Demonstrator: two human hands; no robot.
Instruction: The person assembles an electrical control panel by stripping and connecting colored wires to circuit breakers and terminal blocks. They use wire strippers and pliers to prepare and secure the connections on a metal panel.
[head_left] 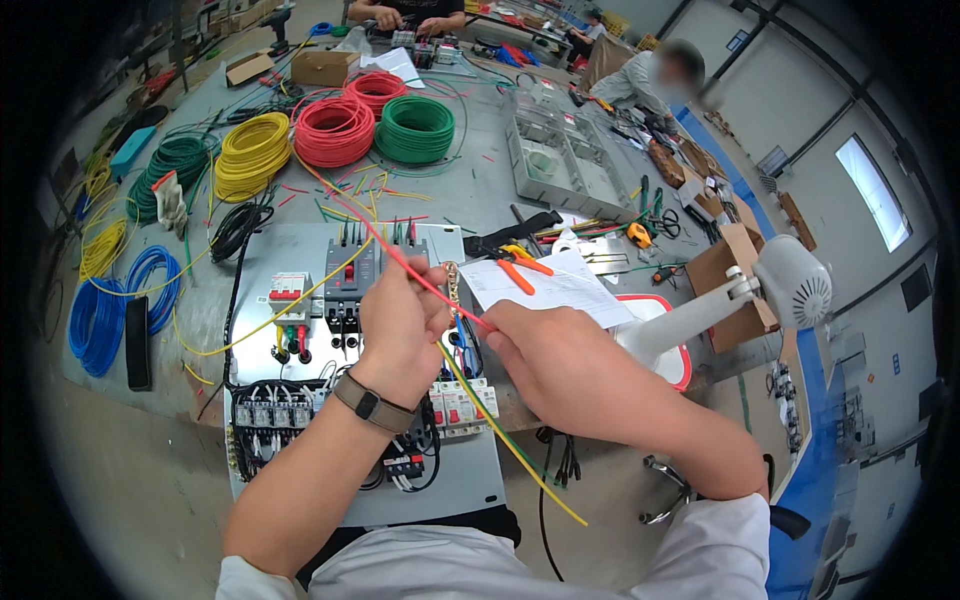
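A red wire [445, 296] runs slantwise from the coils at the back left to my hands. My left hand [395, 320], with a watch on its wrist, is closed around the wire with curled fingers. Further along, my right hand [550, 360] pinches the same wire near its end. Beneath both hands lies a grey mounting panel [465, 490] fitted with black circuit breakers [350, 272], a small white breaker [290, 288] and a row of relays [275, 412]. A yellow-green wire [520, 460] hangs over the panel's right side, below my right hand.
Red [333, 132], green [414, 130] and yellow [252, 158] wire coils stand behind the panel, with blue coils [97, 325] at left. Orange-handled pliers [518, 275] lie on paper. A white lamp-like arm [680, 325] rises at right. Two people work across the table.
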